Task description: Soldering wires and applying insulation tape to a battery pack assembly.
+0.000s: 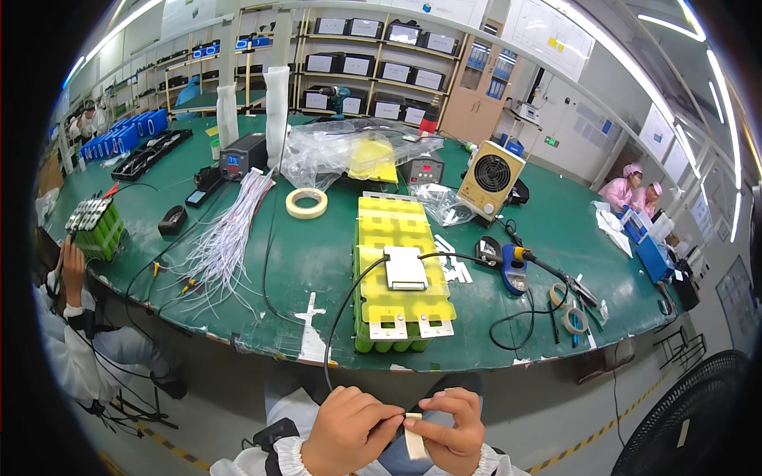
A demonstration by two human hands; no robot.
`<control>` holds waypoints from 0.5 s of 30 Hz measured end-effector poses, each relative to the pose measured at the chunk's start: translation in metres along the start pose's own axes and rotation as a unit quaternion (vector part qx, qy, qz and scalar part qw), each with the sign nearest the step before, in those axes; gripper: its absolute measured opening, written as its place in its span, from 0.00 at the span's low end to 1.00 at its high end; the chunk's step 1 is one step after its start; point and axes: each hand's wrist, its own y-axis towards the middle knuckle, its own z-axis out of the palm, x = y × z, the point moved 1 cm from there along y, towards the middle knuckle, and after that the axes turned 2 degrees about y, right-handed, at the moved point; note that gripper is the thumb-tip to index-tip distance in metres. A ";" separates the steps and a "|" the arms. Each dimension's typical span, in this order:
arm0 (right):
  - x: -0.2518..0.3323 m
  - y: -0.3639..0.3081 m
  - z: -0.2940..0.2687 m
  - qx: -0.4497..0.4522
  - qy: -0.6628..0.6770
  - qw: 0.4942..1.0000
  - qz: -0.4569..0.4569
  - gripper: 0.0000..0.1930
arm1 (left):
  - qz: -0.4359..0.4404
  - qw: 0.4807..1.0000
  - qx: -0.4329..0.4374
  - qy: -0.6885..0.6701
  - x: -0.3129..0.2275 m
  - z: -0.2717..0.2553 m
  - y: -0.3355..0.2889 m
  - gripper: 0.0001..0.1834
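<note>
My left hand (pixel 349 428) and my right hand (pixel 454 428) meet at the lower edge, below the table front. Together they pinch a small pale strip (pixel 414 440) and the end of a black cable (pixel 343 313). That cable runs up over the table edge to a green battery pack (pixel 401 270) covered with yellow sheet. A white flat plate (pixel 405 268) lies on top of the pack.
A soldering iron in a blue stand (pixel 516 270), tape rolls (pixel 306 203) (pixel 575 320), a bundle of white wires (pixel 226 238), a beige fan box (pixel 490 181) and plastic bags lie on the green table (pixel 309 262). A person sits at left by another green pack (pixel 95 226); two people sit at far right.
</note>
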 end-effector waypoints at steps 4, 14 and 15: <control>0.000 0.004 -0.002 0.007 0.002 1.000 -0.019 0.15 | 0.004 0.997 -0.042 -0.063 -0.008 -0.005 0.006 0.09; -0.004 -0.003 -0.003 0.007 0.438 0.818 0.372 0.14 | 0.010 0.995 -0.099 -0.027 -0.003 -0.001 0.001 0.08; -0.010 -0.008 0.009 0.037 0.479 0.787 0.386 0.18 | 0.008 0.995 -0.102 -0.018 -0.002 -0.001 0.002 0.08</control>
